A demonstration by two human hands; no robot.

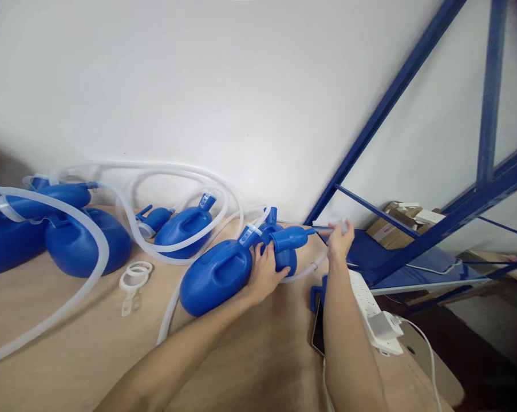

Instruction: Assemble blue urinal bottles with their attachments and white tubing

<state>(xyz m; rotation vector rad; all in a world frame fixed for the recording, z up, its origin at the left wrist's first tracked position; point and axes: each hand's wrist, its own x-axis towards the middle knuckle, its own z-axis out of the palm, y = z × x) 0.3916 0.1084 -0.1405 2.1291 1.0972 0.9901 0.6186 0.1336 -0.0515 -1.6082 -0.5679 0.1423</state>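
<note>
My left hand [267,270] rests with curved fingers against a blue plastic urinal bottle [289,260], its thumb on the near side. A blue funnel-shaped receiver [290,238] lies across that bottle, its narrow spout pointing right. Just beyond the spout, my right hand [340,239] is closed on a slim grey-and-clear piece [322,229]; its exact kind is unclear. A larger blue urinal bottle [217,277] lies left of my left hand, with a clear collar [250,234] on its neck. Fingers partly hide the bottle behind.
More blue bottles [89,243] and looping translucent hoses [101,252] spread along the left. White rings [135,276] lie on the table [172,377]. At right are a phone [318,332], a white power strip [372,312] with a charger, and a blue metal rack [382,97].
</note>
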